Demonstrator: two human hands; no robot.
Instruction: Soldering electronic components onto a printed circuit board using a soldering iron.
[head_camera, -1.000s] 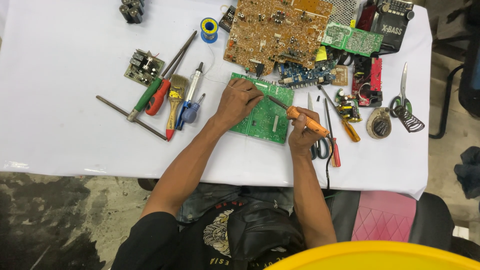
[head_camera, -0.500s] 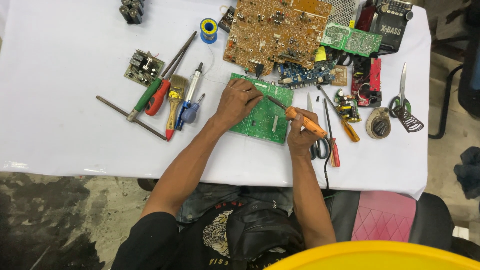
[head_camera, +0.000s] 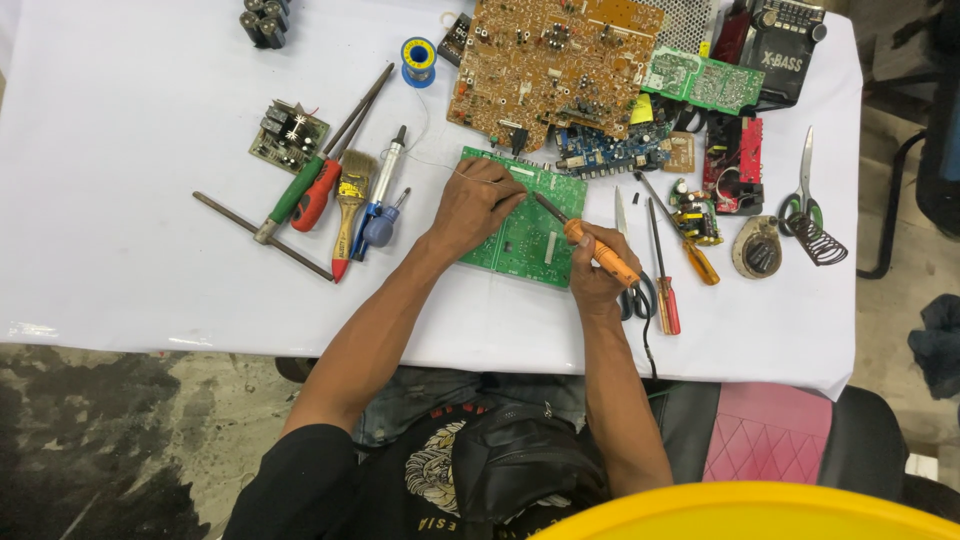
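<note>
A green circuit board (head_camera: 535, 240) lies flat on the white table (head_camera: 130, 270) in front of me. My left hand (head_camera: 475, 205) rests on the board's left part and pinches a thin solder wire (head_camera: 435, 165) that runs back to a blue spool (head_camera: 418, 58). My right hand (head_camera: 597, 270) grips an orange-handled soldering iron (head_camera: 595, 250), its dark tip (head_camera: 540, 202) pointing up-left onto the board near my left fingers.
Left of the board lie screwdrivers (head_camera: 310, 190), a brush (head_camera: 350, 200), a desoldering pump (head_camera: 380, 195) and a small board (head_camera: 288, 135). A large brown board (head_camera: 550, 60) and other boards sit behind. Right: scissors (head_camera: 632, 290), red screwdriver (head_camera: 662, 280), another scissors (head_camera: 803, 190).
Nothing has visibly moved; both hands hold the same pose over the green board.
</note>
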